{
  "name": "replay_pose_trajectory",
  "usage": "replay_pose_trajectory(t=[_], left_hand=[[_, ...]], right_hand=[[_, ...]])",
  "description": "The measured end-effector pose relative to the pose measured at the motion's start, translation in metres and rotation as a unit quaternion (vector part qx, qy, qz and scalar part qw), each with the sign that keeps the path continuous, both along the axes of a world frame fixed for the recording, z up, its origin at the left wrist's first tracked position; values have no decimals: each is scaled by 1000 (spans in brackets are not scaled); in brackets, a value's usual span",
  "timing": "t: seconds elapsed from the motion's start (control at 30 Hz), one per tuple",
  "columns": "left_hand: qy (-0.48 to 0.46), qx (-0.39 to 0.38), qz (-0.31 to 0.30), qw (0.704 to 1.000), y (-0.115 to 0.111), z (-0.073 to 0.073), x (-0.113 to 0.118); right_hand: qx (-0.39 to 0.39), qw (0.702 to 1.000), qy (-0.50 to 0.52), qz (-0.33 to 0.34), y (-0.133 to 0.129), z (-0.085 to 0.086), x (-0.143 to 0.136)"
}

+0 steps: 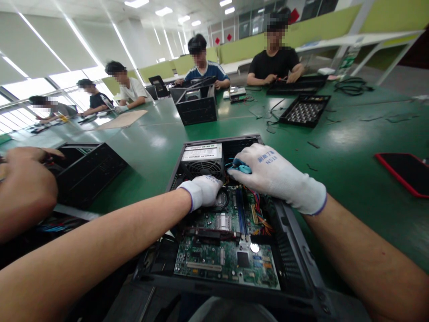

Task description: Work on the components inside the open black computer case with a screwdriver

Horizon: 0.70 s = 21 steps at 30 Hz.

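Observation:
An opened computer case (295, 250) lies before me with a green motherboard (231, 264) inside. My left hand (205, 190), in a white glove, reaches in beside the power supply (203, 158). Its fingers are closed around thin cables (226, 180); their tips are partly hidden. Gloved as well, my right hand (268, 167) is over the case's far right part, closed around blue-handled pliers (241, 167). The jaws of the pliers are hard to make out near the wires. Coloured wires (259, 205) run down the board's right side, next to blue memory slots (240, 208).
At my left, another person's hand (30, 179) is by a second black case (90, 174). Across the green table (154, 138) stand another case (197, 107) and a black panel (304, 111). A red-edged phone (405, 172) lies right. Several people work around the table.

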State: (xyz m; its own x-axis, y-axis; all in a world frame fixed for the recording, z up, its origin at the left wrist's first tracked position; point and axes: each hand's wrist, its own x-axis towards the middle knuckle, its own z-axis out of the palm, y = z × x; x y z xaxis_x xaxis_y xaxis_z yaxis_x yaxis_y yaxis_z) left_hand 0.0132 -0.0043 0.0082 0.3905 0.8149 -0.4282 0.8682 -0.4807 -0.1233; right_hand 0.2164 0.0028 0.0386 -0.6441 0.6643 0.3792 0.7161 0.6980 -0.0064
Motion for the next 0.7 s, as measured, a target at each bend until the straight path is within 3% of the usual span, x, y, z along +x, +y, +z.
replay_pose_trajectory(t=[0.7], left_hand=[[11,-14,-19,1000,-1,-3,3]], right_hand=[[8,1000,-17,6,0,1,0]])
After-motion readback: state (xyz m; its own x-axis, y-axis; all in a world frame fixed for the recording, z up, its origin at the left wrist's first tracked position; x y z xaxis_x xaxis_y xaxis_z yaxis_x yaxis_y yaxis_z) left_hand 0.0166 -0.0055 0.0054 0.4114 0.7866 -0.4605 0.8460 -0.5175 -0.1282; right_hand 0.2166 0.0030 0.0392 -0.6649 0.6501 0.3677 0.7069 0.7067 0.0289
